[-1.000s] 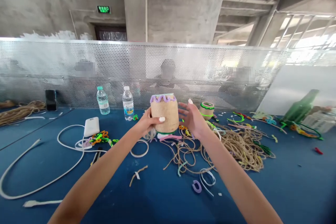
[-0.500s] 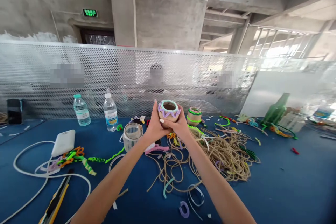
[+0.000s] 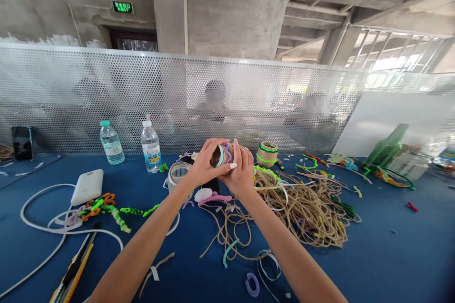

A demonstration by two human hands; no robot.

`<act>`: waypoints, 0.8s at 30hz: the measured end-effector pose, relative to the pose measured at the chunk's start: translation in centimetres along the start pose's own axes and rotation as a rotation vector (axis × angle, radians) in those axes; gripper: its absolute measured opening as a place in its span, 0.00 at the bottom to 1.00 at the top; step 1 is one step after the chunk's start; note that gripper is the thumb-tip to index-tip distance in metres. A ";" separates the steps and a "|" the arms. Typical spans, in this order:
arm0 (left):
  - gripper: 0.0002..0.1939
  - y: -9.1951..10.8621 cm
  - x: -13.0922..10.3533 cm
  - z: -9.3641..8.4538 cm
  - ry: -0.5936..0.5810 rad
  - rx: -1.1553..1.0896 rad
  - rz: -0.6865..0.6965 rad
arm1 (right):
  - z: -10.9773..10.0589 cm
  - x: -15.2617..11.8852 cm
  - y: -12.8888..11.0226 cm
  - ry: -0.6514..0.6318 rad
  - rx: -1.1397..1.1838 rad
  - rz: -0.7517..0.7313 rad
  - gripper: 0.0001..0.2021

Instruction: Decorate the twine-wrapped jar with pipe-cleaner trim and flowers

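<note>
A small twine-wrapped jar (image 3: 228, 152) with purple and pale mint trim is held above the table, tipped on its side with its mouth towards the left. My left hand (image 3: 207, 163) wraps round the mouth end, thumb across the near side. On the right, my right hand (image 3: 241, 170) grips the body and base, its fingers hiding much of the jar. Beneath and to the left stands a glass jar (image 3: 177, 177). Behind my right hand is another twine-wrapped jar (image 3: 267, 154) with green and pink bands.
Tangled twine (image 3: 309, 208) lies right of centre. Two water bottles (image 3: 151, 149), a white power bank (image 3: 87, 187) with a cable, and a yellow-black cutter (image 3: 74, 270) are on the left. A green bottle (image 3: 387, 147) lies tilted at the right. People sit behind the perforated screen (image 3: 170, 99).
The held jar has turned from mouth up to lying sideways, mouth left. Both hands have shifted their grip round it. The view has moved slightly.
</note>
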State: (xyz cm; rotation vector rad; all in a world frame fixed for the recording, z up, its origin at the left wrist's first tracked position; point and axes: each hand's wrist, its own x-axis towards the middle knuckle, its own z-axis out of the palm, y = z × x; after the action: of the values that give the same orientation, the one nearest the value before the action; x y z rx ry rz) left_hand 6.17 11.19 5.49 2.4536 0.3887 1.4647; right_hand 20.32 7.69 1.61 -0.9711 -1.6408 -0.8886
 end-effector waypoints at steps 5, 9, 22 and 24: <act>0.40 1.2 -0.3 -1.4 -0.125 0.092 -0.080 | -0.2 0.2 -0.4 -0.028 -0.018 0.039 0.42; 0.47 3.9 -0.6 -7.3 -0.257 0.159 -0.159 | -0.4 0.7 -1.1 -0.091 0.088 0.081 0.42; 0.18 -3.4 -17.1 -22.6 -0.487 0.966 -1.345 | -2.8 2.6 -5.6 -0.120 0.287 0.102 0.41; 0.21 -4.6 -19.0 -22.6 -0.484 0.960 -1.368 | -2.7 2.4 -6.1 -0.142 0.314 0.108 0.41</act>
State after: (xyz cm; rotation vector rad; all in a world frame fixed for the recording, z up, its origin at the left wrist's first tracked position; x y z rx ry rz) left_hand -22.92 10.54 -1.25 1.8937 2.3591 0.0349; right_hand 15.33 3.20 4.00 -0.9084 -1.7648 -0.4797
